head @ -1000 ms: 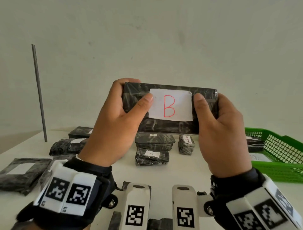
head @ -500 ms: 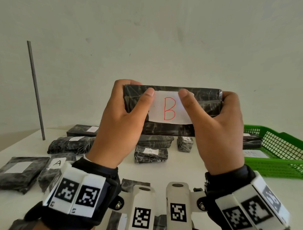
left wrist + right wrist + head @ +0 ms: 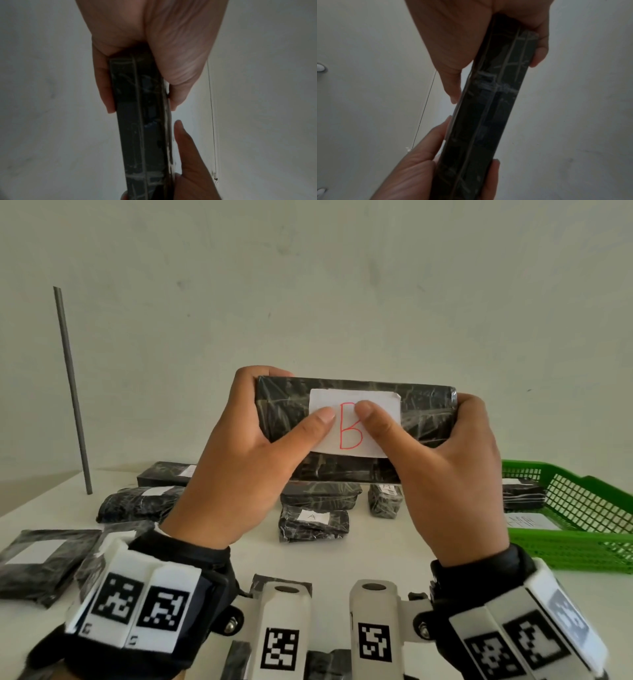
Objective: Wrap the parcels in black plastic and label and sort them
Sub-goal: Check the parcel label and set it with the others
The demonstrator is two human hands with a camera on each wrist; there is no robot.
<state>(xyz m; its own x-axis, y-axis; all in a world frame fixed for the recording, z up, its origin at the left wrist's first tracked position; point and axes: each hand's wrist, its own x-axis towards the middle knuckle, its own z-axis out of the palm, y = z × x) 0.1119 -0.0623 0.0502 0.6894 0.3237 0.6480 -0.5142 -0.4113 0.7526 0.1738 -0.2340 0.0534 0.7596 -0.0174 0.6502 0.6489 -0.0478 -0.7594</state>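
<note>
I hold a long flat parcel (image 3: 424, 416) wrapped in black plastic upright in front of me, above the table. A white label (image 3: 383, 409) with a red B sticks on its near face. My left hand (image 3: 239, 460) grips the parcel's left end, thumb on the label's left part. My right hand (image 3: 455, 474) grips the right end, thumb over the label's middle. The left wrist view shows the parcel's edge (image 3: 142, 128) between fingers and thumb. In the right wrist view the same edge (image 3: 489, 108) runs through my right hand's grip.
Several black-wrapped parcels lie on the white table (image 3: 376, 556), one marked A (image 3: 313, 523). A green basket (image 3: 582, 508) at the right holds a wrapped parcel and papers. A thin grey rod (image 3: 72, 392) stands at the back left. Flat parcels (image 3: 37, 559) lie at the near left.
My right thumb has slid leftward across the label, from its right edge to over the B. My left thumb has moved a little further onto the label. The parcel stays held up.
</note>
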